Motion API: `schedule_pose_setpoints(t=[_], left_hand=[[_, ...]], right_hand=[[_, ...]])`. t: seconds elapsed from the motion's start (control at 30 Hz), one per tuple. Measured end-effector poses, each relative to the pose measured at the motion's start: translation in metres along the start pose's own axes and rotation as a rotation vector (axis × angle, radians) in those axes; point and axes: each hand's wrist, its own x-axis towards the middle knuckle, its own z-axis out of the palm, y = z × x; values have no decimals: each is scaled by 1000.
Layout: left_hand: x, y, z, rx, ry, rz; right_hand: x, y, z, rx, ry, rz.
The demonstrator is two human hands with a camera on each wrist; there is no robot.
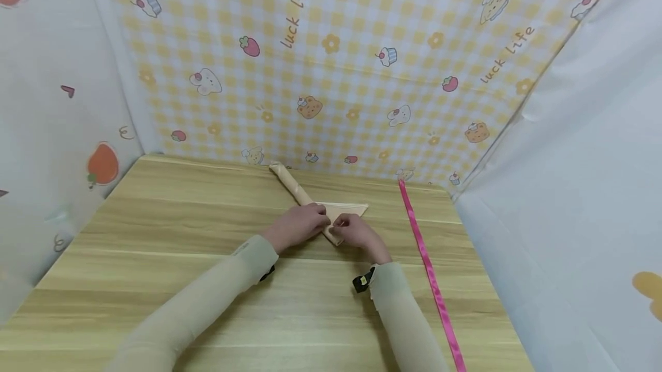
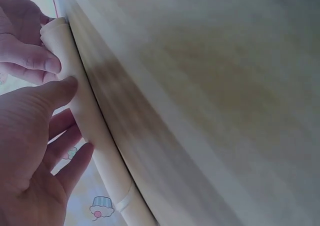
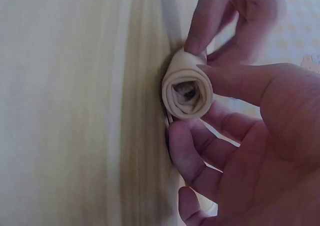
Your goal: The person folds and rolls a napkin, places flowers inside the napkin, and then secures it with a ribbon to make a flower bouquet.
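Observation:
A beige cloth (image 1: 291,184), rolled into a slim tube, lies slantwise on the wooden table, and a flat triangular flap (image 1: 345,209) spreads from its far right side. The left hand (image 1: 299,226) holds the tube near its closer end, its thumb on the near side in the left wrist view. At that end, the right hand (image 1: 358,232) pinches the roll, thumb on top and fingers low against it. Spiral layers with a small hollow centre show at the roll end (image 3: 187,94) in the right wrist view. Both hands are close together there.
A long pink ribbon (image 1: 426,260) runs down the right side of the wooden table (image 1: 217,280). Behind stands a yellow checked cloth wall (image 1: 351,79), with white printed sheets (image 1: 57,148) at the sides. The tube's far end reaches the table's back edge.

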Motion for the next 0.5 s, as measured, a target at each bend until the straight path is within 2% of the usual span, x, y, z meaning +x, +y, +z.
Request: schedule_pose_setpoints(t=[0.07, 0.17, 0.37, 0.5], left_hand=[[4, 1, 0, -14, -40, -16], [9, 2, -2, -25, -82, -25], [14, 4, -5, -1, -93, -18], [15, 4, -4, 24, -91, -16]], right_hand=[[1, 2, -3, 17, -10, 0], [-2, 3, -5, -29, 8, 17], [-13, -14, 0, -286, 146, 82], [-18, -24, 6, -406, 195, 88]])
